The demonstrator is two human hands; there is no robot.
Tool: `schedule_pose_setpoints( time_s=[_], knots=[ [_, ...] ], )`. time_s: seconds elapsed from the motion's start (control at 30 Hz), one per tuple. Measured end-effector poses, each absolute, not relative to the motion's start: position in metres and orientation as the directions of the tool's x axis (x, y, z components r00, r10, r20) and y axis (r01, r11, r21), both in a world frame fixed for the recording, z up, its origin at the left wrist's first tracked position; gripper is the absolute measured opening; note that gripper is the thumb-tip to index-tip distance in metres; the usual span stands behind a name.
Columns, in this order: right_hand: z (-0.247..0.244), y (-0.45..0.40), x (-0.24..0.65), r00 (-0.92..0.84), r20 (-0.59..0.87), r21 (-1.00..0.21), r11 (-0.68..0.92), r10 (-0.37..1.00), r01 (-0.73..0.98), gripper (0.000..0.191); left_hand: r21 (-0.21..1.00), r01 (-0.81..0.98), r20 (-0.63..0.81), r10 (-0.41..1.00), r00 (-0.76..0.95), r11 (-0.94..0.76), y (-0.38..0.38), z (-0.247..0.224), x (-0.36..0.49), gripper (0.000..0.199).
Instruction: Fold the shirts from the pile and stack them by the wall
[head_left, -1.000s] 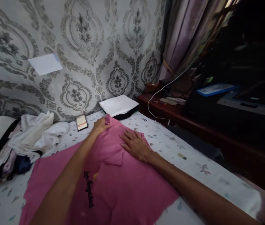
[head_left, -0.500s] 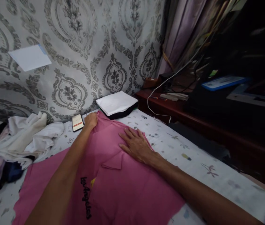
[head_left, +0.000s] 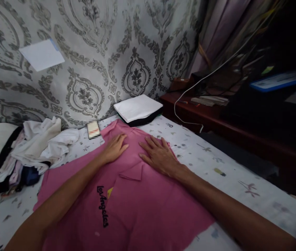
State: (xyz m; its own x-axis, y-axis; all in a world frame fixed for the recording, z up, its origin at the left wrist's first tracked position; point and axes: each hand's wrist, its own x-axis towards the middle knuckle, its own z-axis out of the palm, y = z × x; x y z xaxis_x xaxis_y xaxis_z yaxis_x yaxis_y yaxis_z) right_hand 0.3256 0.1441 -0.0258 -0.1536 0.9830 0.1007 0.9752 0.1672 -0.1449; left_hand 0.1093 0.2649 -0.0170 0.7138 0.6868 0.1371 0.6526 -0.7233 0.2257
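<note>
A pink shirt [head_left: 161, 205] with black "Los Angeles" lettering lies spread over a patterned white sheet, one part folded over its middle. My left hand [head_left: 115, 149] rests on the upper left part of the fabric, fingers apart and holding nothing. Flat on the upper right part lies my right hand [head_left: 160, 155], its fingers spread. A small folded flap of pink cloth sits below and between the two hands. The far edge of the shirt reaches close to a stack of folded cloth [head_left: 139, 107] with a white top.
Crumpled white and dark clothes [head_left: 36, 146] are heaped at the left. A phone [head_left: 93, 129], partly pixelated, lies near the wall. On the right stands a dark red desk [head_left: 190, 113] with a white cable [head_left: 179, 96] hanging over its edge.
My left hand has let go of the shirt's far left corner and come nearer, now open on the cloth. My right hand stays flat on the shirt. The view has shifted slightly.
</note>
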Motion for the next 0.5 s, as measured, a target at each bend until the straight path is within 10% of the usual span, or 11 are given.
schedule_pose_setpoints(
  time_s=[0.37, 0.5],
  knots=[
    [-0.024, 0.143, 0.334, -0.101, 0.025, -0.206, 0.104, 0.995, 0.973, 0.074, -0.002, 0.838, 0.134, 0.831, 0.541, -0.545, 0.296, -0.008, 0.097, 0.047],
    [-0.021, 0.142, 0.35, -0.09, -0.018, -0.256, 0.082, 0.996, 0.963, 0.075, 0.125, 0.765, 0.161, 0.774, 0.613, -0.632, 0.243, 0.001, 0.11, 0.043]
  ],
)
